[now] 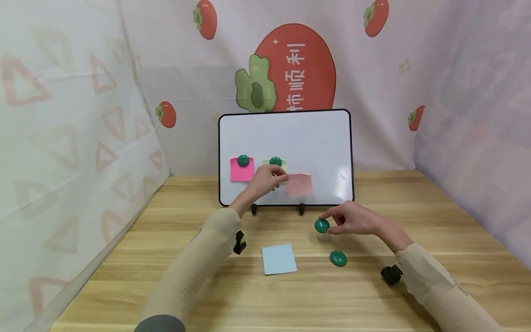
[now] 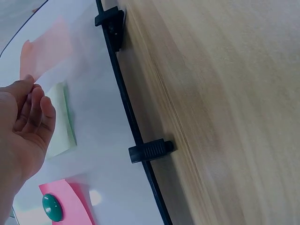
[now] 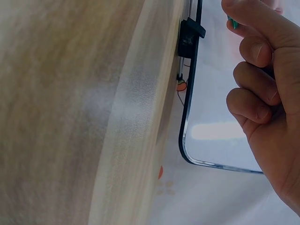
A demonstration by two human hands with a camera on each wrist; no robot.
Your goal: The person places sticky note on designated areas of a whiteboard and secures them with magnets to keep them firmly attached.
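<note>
My left hand [image 1: 265, 180] pinches the upper left corner of a light pink sticky note [image 1: 299, 185] in front of the whiteboard [image 1: 315, 143]. In the left wrist view the same note [image 2: 49, 49] spreads out from thumb and fingertip. Between thumb and forefinger my right hand [image 1: 356, 218] grips a green round magnet [image 1: 321, 225], just below the board's lower edge; the right wrist view shows only a sliver of that magnet [image 3: 233, 22]. A hot pink note [image 1: 242, 173] hangs under a magnet [image 1: 243, 160]. Beside it a pale green note [image 2: 60, 122], partly hidden by my left hand, has another magnet [image 1: 275, 161].
A light blue sticky note [image 1: 279, 259] lies on the wooden table [image 1: 199, 295], with a loose green magnet [image 1: 338, 258] to its right. Black clip feet [image 1: 254, 209] hold the board upright. Behind it hangs a cloth backdrop [image 1: 373, 74] printed with persimmons.
</note>
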